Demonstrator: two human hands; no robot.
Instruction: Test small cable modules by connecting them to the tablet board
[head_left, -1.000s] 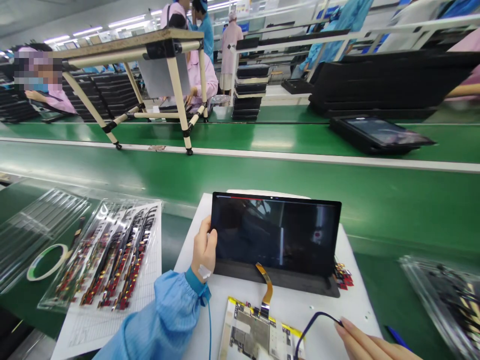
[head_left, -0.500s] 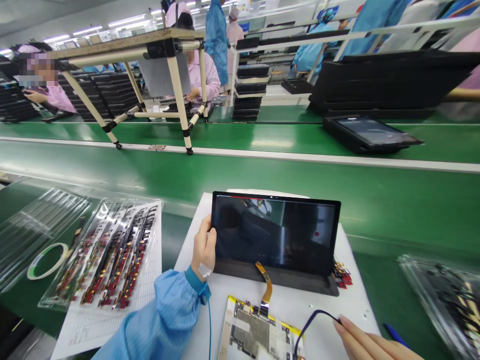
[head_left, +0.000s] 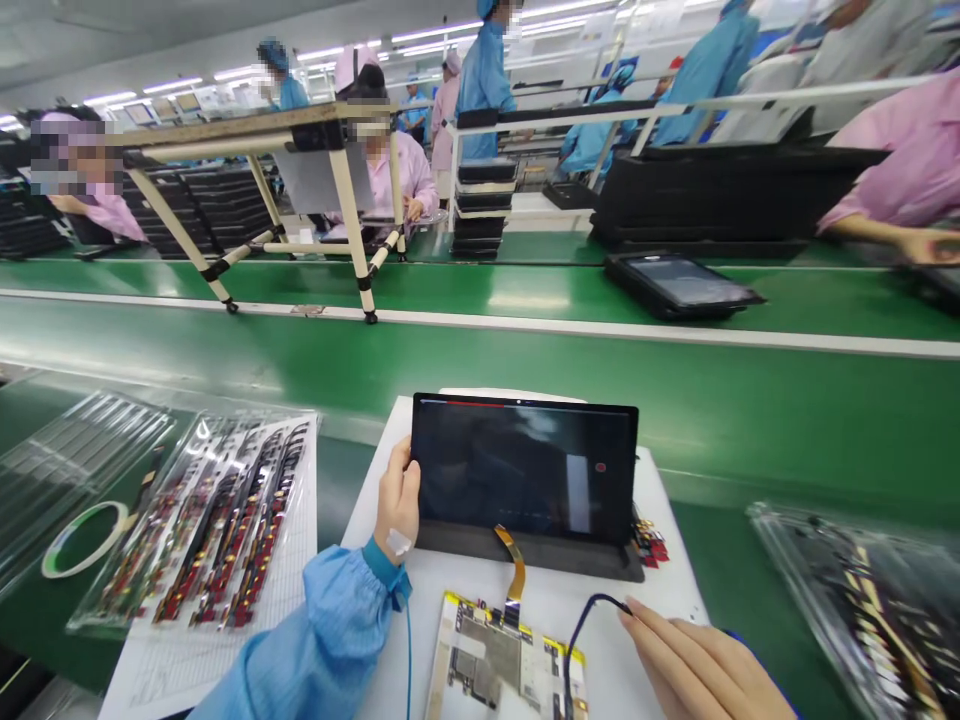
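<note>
My left hand (head_left: pixel 397 492) grips the left edge of an upright tablet screen (head_left: pixel 517 470), whose display is dark with a small red dot at right. A black backing (head_left: pixel 532 550) runs along the screen's foot. An orange flex cable (head_left: pixel 514 565) joins the screen to an open tablet body (head_left: pixel 487 655) with bare circuit boards, lying on the white work board (head_left: pixel 405 570). Between the fingertips of my right hand (head_left: pixel 690 655) is the end of a black cable (head_left: pixel 581 630) that curves down to the boards' right side.
At left, clear trays of small red-and-black circuit parts (head_left: pixel 225 530) lie on printed paper (head_left: pixel 187 660), beside a tape roll (head_left: pixel 86 540). A clear tray of parts (head_left: pixel 847 600) stands at right. Red parts (head_left: pixel 651 545) lie behind the screen. Across the green belt (head_left: pixel 480 350), co-workers sit near black trays (head_left: pixel 712 200).
The view has turned slightly, so the bench appears shifted left. Both hands keep their holds on the screen and the black cable. A co-worker's arm shows more at far right.
</note>
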